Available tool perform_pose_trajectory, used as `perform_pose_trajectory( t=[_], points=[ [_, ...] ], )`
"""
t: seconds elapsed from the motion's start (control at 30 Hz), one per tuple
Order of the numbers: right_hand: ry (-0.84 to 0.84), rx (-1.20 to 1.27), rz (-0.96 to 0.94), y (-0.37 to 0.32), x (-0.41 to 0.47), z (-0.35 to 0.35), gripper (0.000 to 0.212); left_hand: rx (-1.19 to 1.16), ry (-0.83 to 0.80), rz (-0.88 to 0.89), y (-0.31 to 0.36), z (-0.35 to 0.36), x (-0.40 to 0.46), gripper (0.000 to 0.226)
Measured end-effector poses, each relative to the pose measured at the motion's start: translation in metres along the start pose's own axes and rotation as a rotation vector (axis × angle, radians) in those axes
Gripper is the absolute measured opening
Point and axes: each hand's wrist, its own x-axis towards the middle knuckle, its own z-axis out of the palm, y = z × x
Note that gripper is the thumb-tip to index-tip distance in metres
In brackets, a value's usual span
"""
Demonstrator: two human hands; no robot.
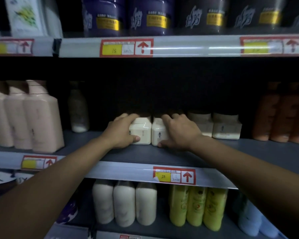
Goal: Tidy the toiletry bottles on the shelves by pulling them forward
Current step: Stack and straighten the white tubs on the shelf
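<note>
Two short cream bottles stand side by side on the middle shelf (pixel 128 153), set back from its front edge. My left hand (pixel 123 131) grips the left cream bottle (pixel 142 131), fingers over its top and thumb on its front. My right hand (pixel 179 131) wraps the right cream bottle (pixel 157 132) the same way, thumb low at its base. Two more cream bottles (pixel 226 128) of the same kind stand further back to the right, in shadow.
Tall pink bottles (pixel 40 118) fill the shelf's left end; a pale bottle (pixel 78 109) stands deep behind them. Orange bottles (pixel 280 116) stand at the right. Dark jars (pixel 102 16) sit on the shelf above. White bottles (pixel 124 204) and yellow-green bottles (pixel 197 206) are below.
</note>
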Motion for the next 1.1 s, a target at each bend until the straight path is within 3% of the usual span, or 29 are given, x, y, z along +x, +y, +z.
perform_pose_trajectory(
  t=[0.2,0.47,0.8,1.1],
  points=[
    [0.065,0.014,-0.048,-0.015,-0.016,-0.005,0.104,-0.065,0.039,0.058,-0.005,-0.011,-0.026,0.087],
    [0.122,0.028,-0.068,-0.021,-0.023,-0.001,0.108,-0.064,0.061,0.090,-0.013,-0.016,-0.040,0.093],
    [0.170,0.062,-0.072,-0.018,-0.024,0.004,0.104,-0.016,0.059,0.073,-0.008,-0.014,-0.047,0.094],
    [0.125,0.304,-0.109,0.001,-0.039,-0.004,0.093,-0.218,0.041,-0.075,-0.012,-0.008,-0.059,0.079]
  ],
)
